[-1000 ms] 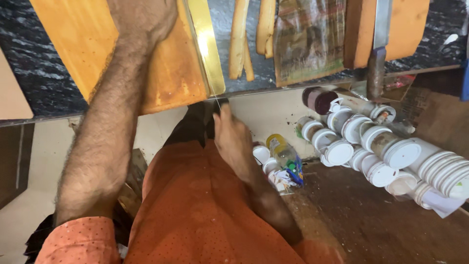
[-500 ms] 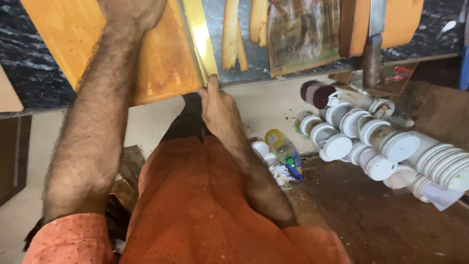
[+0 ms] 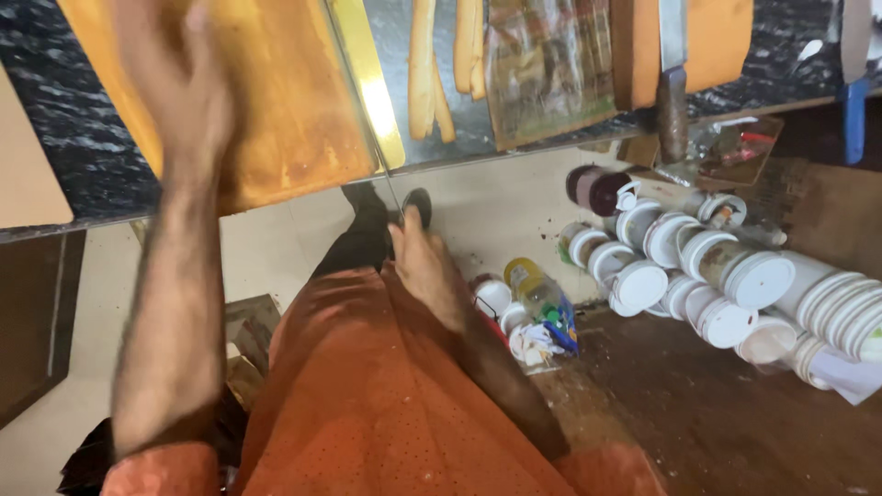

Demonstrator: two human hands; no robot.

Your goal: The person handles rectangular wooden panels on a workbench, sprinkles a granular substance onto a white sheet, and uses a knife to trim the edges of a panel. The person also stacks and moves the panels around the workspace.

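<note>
My left hand (image 3: 188,87), blurred by motion, is raised over an orange wooden cutting board (image 3: 294,110) on the dark stone counter, fingers apart and holding nothing. Whether it touches the board I cannot tell. My right hand (image 3: 424,266) hangs below the counter's edge in front of my orange shirt. Its fingers are closed on a thin metal blade (image 3: 391,195), seen edge on, that runs up to a yellow strip (image 3: 367,87) beside the board.
Peeled pale vegetable sticks (image 3: 439,69) lie on a steel sheet next to a clear bag (image 3: 542,69). A knife with a dark handle (image 3: 672,101) rests on a second board. Several white-lidded jars (image 3: 735,276), stacked white plates (image 3: 841,317) and a plastic bottle (image 3: 537,294) crowd the floor.
My left hand has slid down and left across the board and is now blurred. My right hand rose to the counter edge, then dropped back below it.
</note>
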